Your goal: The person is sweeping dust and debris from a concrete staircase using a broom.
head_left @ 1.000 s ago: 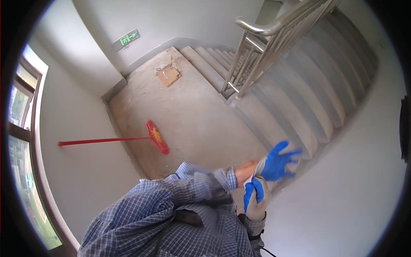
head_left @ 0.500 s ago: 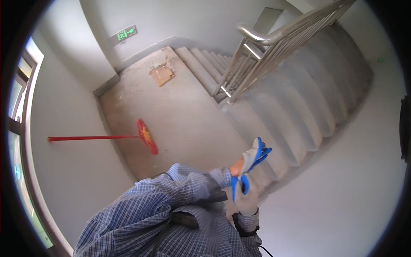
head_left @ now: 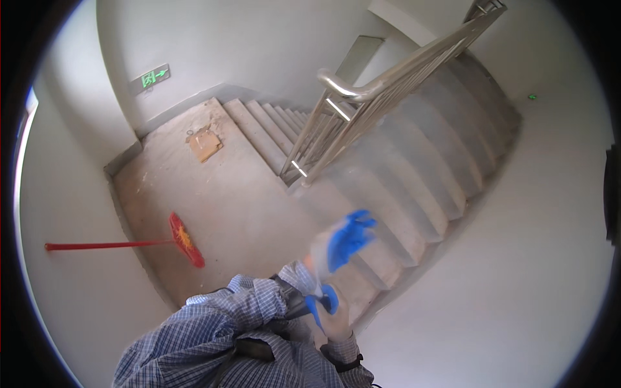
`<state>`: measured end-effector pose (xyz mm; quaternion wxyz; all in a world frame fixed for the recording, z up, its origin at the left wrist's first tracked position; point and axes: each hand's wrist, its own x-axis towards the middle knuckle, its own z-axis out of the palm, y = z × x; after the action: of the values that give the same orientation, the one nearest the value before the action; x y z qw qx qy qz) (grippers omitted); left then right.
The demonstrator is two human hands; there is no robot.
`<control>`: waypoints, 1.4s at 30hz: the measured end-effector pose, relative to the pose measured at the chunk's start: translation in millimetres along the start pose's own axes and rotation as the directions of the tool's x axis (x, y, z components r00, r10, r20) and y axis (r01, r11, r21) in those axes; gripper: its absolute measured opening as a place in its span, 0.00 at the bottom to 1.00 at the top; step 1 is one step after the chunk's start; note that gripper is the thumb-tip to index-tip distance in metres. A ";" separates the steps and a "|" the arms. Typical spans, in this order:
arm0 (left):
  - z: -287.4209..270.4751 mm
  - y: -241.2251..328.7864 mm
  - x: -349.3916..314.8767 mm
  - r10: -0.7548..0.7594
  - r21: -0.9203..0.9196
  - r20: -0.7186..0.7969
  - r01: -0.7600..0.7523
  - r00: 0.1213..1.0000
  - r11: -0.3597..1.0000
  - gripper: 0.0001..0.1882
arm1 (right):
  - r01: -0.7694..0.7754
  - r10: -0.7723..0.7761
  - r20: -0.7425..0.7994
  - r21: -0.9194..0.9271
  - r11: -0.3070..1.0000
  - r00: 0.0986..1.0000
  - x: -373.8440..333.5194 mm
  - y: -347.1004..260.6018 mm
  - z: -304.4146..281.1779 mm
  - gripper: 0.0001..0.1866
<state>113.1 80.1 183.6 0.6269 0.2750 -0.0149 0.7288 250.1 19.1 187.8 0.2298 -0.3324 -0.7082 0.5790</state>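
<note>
Hands, two, both in gloves of pale knit-looking fabric with smooth blue palms and fingers. Left hand: held out ahead, fingers lightly bent and partly spread, nothing in its grasp; outline softened by blur. Right hand: just below the left wrist, fingers and thumb drawn together on the cuff of the left glove, a pale strip of which runs down to them. Right glove: worn, pale over the back, blue at the fingers.

Shirt, one: woven check in blue and white, creased, long-sleeved. Wristband, one: black, at the right wrist. Dark flat object, one: on the chest, kind unclear.

Broom, one: slim red stick handle; long red head with a yellow middle, bristled in look, on the landing to the left of the hands. Landing floor, one: bare, grey-brown, scuffed.

Stairs, two flights: broad grey steps at right, narrower-looking ones beyond the landing; steps too blurred to count surely. Railing, one: shiny round metal tube, slanting bars beneath.

Cardboard, one flat piece: brown, ragged-edged, near the far landing edge. Wall sign, one: rectangular, green running figure and arrow. Green light, one: small, on the right wall.
</note>
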 end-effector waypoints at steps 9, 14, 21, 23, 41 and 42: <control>-21.9 -19.9 6.0 -0.065 -0.290 -0.065 0.044 0.996 0.956 0.24 | 0.184 -0.165 0.135 -0.145 0.972 0.977 21.9 -25.5 5.7 0.06; -47.2 -17.1 -9.1 -0.227 0.109 -0.467 0.311 0.855 0.944 0.24 | 0.264 -0.195 0.219 -0.352 0.898 0.956 28.3 -53.4 3.9 0.06; -11.0 -19.0 5.7 -0.327 -0.202 -0.136 0.297 0.935 0.933 0.25 | 0.282 -0.216 0.246 -0.280 0.918 0.945 19.7 -38.1 14.2 0.06; -26.4 -23.4 5.5 -0.277 -0.029 -0.237 0.278 0.931 0.960 0.28 | 0.348 -0.273 0.250 -0.338 0.874 0.929 18.2 -48.7 15.1 0.06; -13.6 141.0 -90.5 0.137 0.483 -0.780 0.448 0.611 0.753 0.14 | 0.520 -0.345 0.539 -0.211 0.827 0.768 68.3 -50.0 49.5 0.12; -28.8 161.1 -126.1 0.174 0.480 -0.803 0.444 0.570 0.756 0.17 | 0.392 -0.235 0.507 -0.227 0.892 0.829 71.6 -47.8 47.0 0.15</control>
<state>-38.5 -58.0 158.3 0.4869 0.1066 0.5435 0.6754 158.7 35.4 219.5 0.0885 -0.0935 -0.8721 0.4721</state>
